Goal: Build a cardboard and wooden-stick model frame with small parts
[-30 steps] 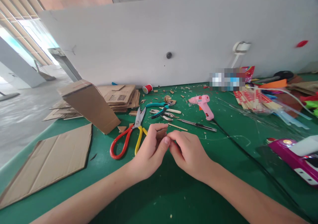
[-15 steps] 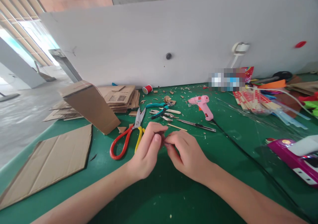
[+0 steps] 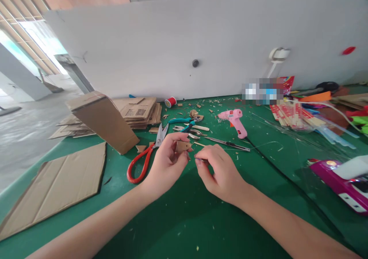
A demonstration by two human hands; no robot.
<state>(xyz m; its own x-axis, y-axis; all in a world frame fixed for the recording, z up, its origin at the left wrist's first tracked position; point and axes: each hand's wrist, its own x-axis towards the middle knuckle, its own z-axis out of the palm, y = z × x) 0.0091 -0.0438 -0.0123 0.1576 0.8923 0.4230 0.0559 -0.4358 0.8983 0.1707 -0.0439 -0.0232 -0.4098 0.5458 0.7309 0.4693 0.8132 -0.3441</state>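
My left hand (image 3: 168,163) is closed around a small cardboard piece (image 3: 183,146), which shows a dark hole near its right end. My right hand (image 3: 220,171) is a short gap to the right, thumb and forefinger pinched on something small, thin and dark that I cannot make out. A thin pale strand (image 3: 266,143) curves out behind the right hand; where it starts is hidden. Scissors (image 3: 140,163) with a red handle lie just left of my left hand, which covers their other handle. Teal-handled pliers (image 3: 184,122) and a utility knife (image 3: 227,143) lie beyond the hands.
A pink glue gun (image 3: 236,122) trails a black cord to the right front. At left are a cardboard sheet (image 3: 57,186), a leaning cardboard box (image 3: 106,123) and stacked cardboard (image 3: 140,109). Red thread (image 3: 170,102) stands behind; a magenta device (image 3: 342,182) is at right.
My hands have moved apart from touching. The cardboard piece now shows between my left fingers, and the pale strand has come into view at the right.
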